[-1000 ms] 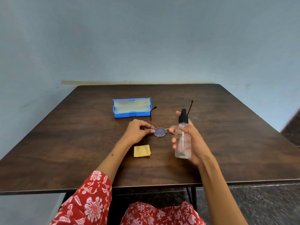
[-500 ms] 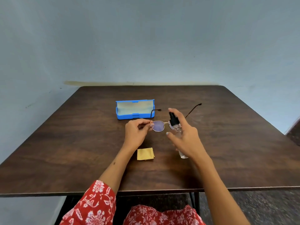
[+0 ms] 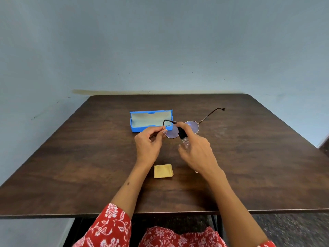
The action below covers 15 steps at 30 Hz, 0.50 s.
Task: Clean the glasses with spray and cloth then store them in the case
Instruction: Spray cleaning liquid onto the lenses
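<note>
My left hand (image 3: 149,146) pinches the left hinge of the thin metal-framed glasses (image 3: 193,126), holding them above the table with both temples spread. My right hand (image 3: 196,152) grips a small clear spray bottle (image 3: 183,138), tilted so its black nozzle sits close to the left lens, my forefinger on top of the pump. A folded yellow cloth (image 3: 163,171) lies flat on the table just below both hands. The blue glasses case (image 3: 151,120) stands open behind the hands, its pale lining showing.
The dark wooden table (image 3: 80,157) stands against a pale blue wall. Its front edge runs just above my lap, where red floral fabric shows. A dark speckled floor lies to the right.
The glasses rose and tilted, the right temple swinging up and right. My right hand brought the bottle up from upright near the cloth and tipped its nozzle against the left lens.
</note>
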### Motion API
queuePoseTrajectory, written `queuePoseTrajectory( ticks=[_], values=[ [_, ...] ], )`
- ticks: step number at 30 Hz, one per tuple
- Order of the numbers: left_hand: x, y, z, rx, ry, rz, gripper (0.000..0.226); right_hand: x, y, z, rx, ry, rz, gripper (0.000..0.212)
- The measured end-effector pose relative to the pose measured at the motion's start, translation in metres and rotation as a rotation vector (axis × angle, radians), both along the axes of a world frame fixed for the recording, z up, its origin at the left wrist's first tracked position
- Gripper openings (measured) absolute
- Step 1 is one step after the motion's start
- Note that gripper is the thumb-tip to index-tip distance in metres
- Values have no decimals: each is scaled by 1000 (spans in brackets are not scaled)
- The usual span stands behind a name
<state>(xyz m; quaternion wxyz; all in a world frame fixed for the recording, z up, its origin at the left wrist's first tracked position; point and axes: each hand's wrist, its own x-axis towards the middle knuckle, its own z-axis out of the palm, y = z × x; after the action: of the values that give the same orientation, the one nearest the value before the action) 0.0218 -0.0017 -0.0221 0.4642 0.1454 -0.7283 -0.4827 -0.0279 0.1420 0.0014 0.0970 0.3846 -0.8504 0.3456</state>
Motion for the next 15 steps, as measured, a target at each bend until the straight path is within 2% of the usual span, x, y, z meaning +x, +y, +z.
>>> queuePoseTrajectory(
  ticks=[4, 9, 15],
  values=[
    [1, 0, 1, -12, 16, 3, 18, 1, 0, 3, 21, 2, 16, 77],
    [2, 0, 1, -20, 28, 2, 19, 0, 1, 1, 43, -16, 17, 68],
    [1, 0, 0, 9, 47, -4, 19, -3, 9, 2, -14, -12, -40, 79]
  ],
)
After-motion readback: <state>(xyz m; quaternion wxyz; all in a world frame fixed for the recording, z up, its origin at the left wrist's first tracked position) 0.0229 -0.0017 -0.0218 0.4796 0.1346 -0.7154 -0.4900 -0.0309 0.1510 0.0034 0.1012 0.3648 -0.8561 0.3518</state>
